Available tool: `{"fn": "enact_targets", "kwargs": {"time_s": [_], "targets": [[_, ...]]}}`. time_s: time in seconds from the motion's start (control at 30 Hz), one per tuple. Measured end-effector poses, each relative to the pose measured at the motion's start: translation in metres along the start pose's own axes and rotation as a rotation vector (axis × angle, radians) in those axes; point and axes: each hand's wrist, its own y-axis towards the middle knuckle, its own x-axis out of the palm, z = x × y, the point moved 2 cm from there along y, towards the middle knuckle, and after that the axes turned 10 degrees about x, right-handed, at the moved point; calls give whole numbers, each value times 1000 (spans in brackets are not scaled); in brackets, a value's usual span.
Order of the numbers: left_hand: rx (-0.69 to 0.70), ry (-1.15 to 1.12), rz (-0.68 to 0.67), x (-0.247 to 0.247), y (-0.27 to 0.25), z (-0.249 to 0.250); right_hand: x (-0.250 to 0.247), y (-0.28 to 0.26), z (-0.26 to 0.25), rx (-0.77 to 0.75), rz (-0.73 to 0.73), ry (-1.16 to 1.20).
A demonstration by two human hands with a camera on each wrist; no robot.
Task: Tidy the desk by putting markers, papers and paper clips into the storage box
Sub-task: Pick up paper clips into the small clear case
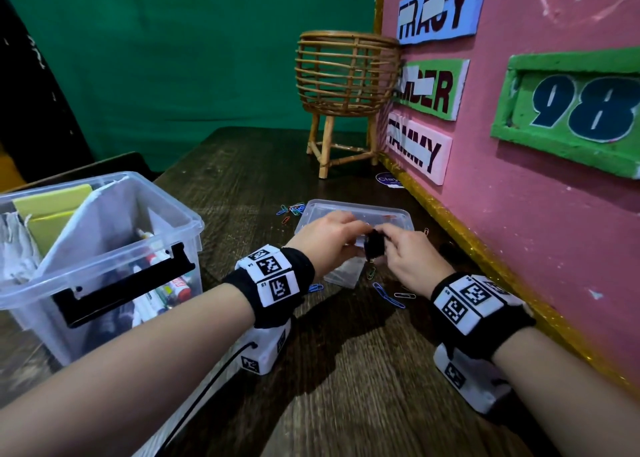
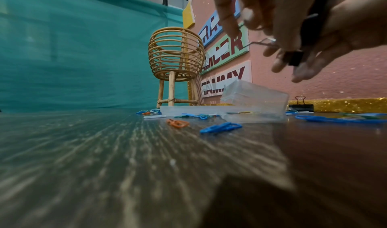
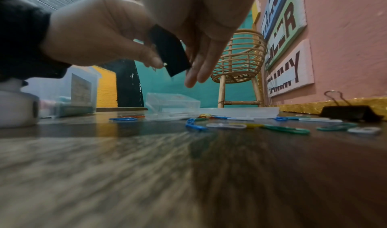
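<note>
Above the desk (image 1: 346,370), the left hand (image 1: 327,238) and right hand (image 1: 412,259) are both pinching a black binder clip (image 1: 374,245) between them, over scattered paper clips (image 1: 389,292).

The desk (image 1: 346,370) is dark wood with a streaked grain. At about nine o'clock on it stands a clear storage box (image 1: 104,249) with black latches. At twelve o'clock, well back, a wicker basket stand (image 1: 346,93) rests on its legs beside the pink board (image 1: 519,214) that runs along the three o'clock edge. Near the middle lies a small clear plastic case (image 1: 356,214), lid open. Coloured paper clips (image 1: 294,211) lie scattered around it, at ten o'clock and at five o'clock of the case. A black binder clip (image 3: 349,113) sits against the board's gold edge.
</note>
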Motion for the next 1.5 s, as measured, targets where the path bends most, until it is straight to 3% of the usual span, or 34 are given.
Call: {"fn": "enact_targets", "kwargs": {"time_s": [0.1, 0.23, 0.4, 0.5, 0.6, 0.77, 0.97, 1.17, 1.27, 1.5], "targets": [[-75, 36, 64, -2, 0, -5, -1, -5, -4, -37, -17, 11], [11, 63, 140, -2, -1, -5, -3, -10, -10, -154, -22, 52], [-153, -145, -56, 6, 2, -6, -2, -5, -7, -157, 7, 87], [-216, -173, -39, 5, 0, -6, -2, -1, -5, -155, 97, 101], [-256, -225, 21, 3, 0, -6, -2, 1, -2, -93, 153, 50], [-290, -174, 37, 1, 0, -7, 2, 7, 14, 134, 8, -177], [-288, -153, 117, -3, 0, -8, -6, 23, 32, 305, 128, -560], [-298, -175, 221, -4, -2, -10, -9, 36, 53, 601, -39, -642], [-318, -204, 207, -3, -1, -10, -7, 38, 55, 580, -81, -615], [-343, -236, 107, -1, -1, -11, -24, 41, 67, 583, -8, -621]]}}
